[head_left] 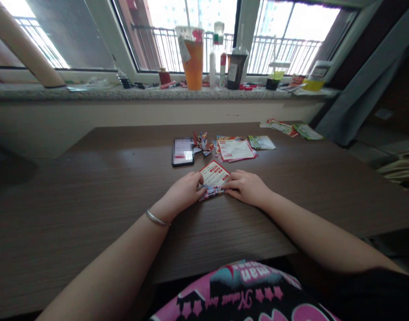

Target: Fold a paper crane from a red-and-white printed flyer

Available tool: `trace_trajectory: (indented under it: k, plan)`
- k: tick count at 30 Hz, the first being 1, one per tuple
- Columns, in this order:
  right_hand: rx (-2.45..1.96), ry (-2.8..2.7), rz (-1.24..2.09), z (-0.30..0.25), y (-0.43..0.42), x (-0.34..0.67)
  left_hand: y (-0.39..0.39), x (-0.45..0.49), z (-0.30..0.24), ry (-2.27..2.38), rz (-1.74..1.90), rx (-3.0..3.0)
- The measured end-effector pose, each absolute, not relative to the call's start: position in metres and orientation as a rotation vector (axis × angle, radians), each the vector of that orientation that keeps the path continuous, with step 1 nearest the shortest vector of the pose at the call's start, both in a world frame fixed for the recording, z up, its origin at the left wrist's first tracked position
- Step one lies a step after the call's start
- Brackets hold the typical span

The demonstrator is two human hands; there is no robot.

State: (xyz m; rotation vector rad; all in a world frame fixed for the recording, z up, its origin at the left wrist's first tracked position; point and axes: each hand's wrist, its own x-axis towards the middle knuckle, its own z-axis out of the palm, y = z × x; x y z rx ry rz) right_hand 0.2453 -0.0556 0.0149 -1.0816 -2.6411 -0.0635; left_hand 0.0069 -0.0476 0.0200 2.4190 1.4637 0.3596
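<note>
A red-and-white printed paper (214, 176) lies on the dark wooden table (91, 187), its near edge folded up to show a colourful underside. My left hand (183, 192) rests on the paper's left corner, fingers curled and pressing down on the fold. My right hand (245, 186) presses the right corner the same way. A silver bangle (157, 219) circles my left wrist. Just beyond the paper lie a small folded paper crane (202, 142) and a stack of similar red-and-white leaflets (235, 149).
A phone (183, 151) lies face up left of the crane. More leaflets (262, 142) and papers (293, 129) sit at the table's far right. The stone windowsill (91, 92) carries an orange drink cup (192, 58), a dark drink cup (236, 67), bottles and clutter.
</note>
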Motion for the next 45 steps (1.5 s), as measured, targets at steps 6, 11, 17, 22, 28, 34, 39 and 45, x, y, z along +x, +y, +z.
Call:
trace_trajectory:
  k: [6, 11, 17, 22, 28, 34, 39, 45]
  plan:
    - [-1.063, -2.634, -0.072, 0.015, -0.054, 0.245, -0.049, 0.008, 0.021, 1.479, 0.392, 2.412]
    - [-1.085, -2.619, -0.043, 0.013, -0.053, 0.244, -0.049, 0.009, 0.021, 1.508, 0.335, 2.412]
    - [-1.091, -2.589, -0.029, 0.009, -0.05, 0.244, -0.054, 0.011, 0.023, 1.475, 0.261, 2.635]
    - [-1.13, -2.587, -0.023, 0.011, -0.051, 0.245, -0.065, 0.019, 0.032, 1.468, 0.238, 2.82]
    - [-1.195, -2.61, -0.085, 0.02, -0.056, 0.244, -0.07, 0.026, 0.032, 1.465, 0.213, 2.869]
    - [-1.18, -2.636, -0.097, 0.021, -0.057, 0.245, -0.072, 0.027, 0.028, 1.474, 0.199, 2.901]
    - [-1.179, -2.646, -0.086, 0.019, -0.056, 0.246, -0.079, 0.031, 0.028, 1.486, 0.175, 2.938]
    - [-1.174, -2.65, -0.052, 0.018, -0.055, 0.246, -0.081, 0.032, 0.027, 1.478, 0.185, 2.947]
